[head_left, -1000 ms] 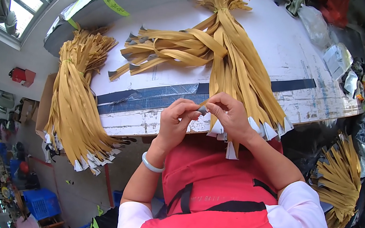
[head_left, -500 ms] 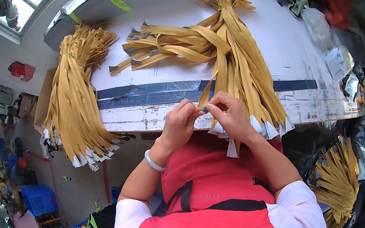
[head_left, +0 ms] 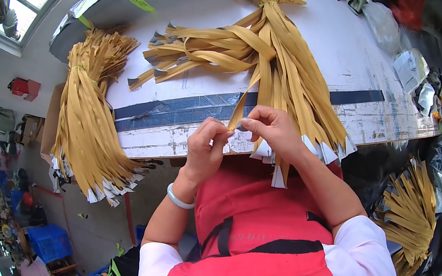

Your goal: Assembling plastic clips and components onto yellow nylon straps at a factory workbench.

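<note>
My left hand (head_left: 209,143) pinches the lower end of a flat mustard-yellow strip (head_left: 239,108) that hangs from a tied bundle (head_left: 294,58) on the table. Close beside it, my right hand (head_left: 275,131) is closed with thumb and forefinger on a small dark grey piece (head_left: 241,125) at that strip's end. Whether the piece is fixed to the strip I cannot tell. Strips with white tips (head_left: 327,152) hang over the table edge under my right wrist. Others from the same bundle are folded to the left, ending in grey tips (head_left: 150,60).
The white table (head_left: 351,54) has dark blue tape bands (head_left: 179,115) along its near edge. A second yellow bundle (head_left: 86,113) drapes over its left end, and another (head_left: 410,221) is at the right. Clear plastic bags (head_left: 383,28) lie at the far right.
Both hands have shifted slightly left, with the strip's end between them. The right fingers are a little farther from the left ones, and the grey piece shows more.
</note>
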The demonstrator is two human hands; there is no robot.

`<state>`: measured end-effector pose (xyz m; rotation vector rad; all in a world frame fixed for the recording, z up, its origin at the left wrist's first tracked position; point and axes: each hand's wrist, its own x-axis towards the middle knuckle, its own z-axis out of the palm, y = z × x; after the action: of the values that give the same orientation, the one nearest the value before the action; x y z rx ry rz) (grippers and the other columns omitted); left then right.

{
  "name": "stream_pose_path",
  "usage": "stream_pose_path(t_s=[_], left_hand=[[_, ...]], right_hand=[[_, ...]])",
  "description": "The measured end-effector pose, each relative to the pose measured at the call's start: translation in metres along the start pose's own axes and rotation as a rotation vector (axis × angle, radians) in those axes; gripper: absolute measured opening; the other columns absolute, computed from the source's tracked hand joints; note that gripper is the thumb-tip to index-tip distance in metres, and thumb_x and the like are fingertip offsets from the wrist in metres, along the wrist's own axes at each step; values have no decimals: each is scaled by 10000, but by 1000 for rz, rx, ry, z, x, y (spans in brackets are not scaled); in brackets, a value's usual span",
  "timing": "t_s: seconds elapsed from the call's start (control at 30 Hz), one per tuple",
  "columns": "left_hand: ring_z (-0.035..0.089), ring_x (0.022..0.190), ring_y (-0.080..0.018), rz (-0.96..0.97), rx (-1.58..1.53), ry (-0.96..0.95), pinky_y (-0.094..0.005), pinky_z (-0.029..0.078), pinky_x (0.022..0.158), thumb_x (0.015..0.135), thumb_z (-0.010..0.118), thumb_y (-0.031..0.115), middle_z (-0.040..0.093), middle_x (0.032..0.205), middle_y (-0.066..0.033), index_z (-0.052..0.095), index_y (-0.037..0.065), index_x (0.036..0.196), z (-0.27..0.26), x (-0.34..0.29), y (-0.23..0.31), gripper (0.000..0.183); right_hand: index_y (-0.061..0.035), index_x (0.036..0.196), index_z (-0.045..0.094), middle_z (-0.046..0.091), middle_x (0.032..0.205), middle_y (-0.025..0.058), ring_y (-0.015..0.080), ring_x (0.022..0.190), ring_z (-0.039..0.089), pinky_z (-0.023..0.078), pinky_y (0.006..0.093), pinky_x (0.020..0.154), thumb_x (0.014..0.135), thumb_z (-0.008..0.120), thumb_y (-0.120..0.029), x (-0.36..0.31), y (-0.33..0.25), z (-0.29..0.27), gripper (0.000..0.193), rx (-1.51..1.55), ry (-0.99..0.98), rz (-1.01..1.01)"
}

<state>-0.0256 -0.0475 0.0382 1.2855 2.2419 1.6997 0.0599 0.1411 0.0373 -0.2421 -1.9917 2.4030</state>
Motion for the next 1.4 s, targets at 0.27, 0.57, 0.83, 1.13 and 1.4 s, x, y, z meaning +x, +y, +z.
stream_pose_path(t_s=[0.27,0.57,0.83,1.13,1.4], left_hand=[[630,914,-131,-236,-55,535,-241,535,752,972,628,46,622,1057,-79,591,-1,1203,-69,8,-36,239],[652,823,-140,-250,-161,-111,-247,526,730,919,633,-43,655,933,-80,683,-20,1002,35,-36,-33,100],[647,855,-193,-301,-200,-99,-291,519,762,898,620,-42,656,943,-99,684,-17,1009,27,-51,-37,131],[658,835,-234,-203,-309,41,-336,530,760,835,653,-20,672,884,-126,680,-8,925,69,-48,-49,94],[664,837,-218,-259,-303,44,-335,536,769,806,647,-39,682,865,-122,673,-14,892,64,-54,-56,93]], right_hand=[[-56,887,616,588,827,16,102,780,585,499,270,717,920,694,-152,-21,-32,-27,128,-656,103,-162],[-96,938,650,585,962,89,284,979,584,489,385,832,799,678,-144,-7,1,-30,150,-1525,-396,-275],[-66,878,612,568,908,120,327,896,597,499,429,760,785,663,-130,-8,6,-15,124,-1372,-416,-353],[-55,826,655,585,810,111,325,807,603,495,431,712,644,767,-85,-22,30,-35,215,-1250,-216,-361],[-55,742,670,593,850,102,305,904,585,485,409,797,649,756,-63,-11,30,-23,126,-1286,-176,-401]])
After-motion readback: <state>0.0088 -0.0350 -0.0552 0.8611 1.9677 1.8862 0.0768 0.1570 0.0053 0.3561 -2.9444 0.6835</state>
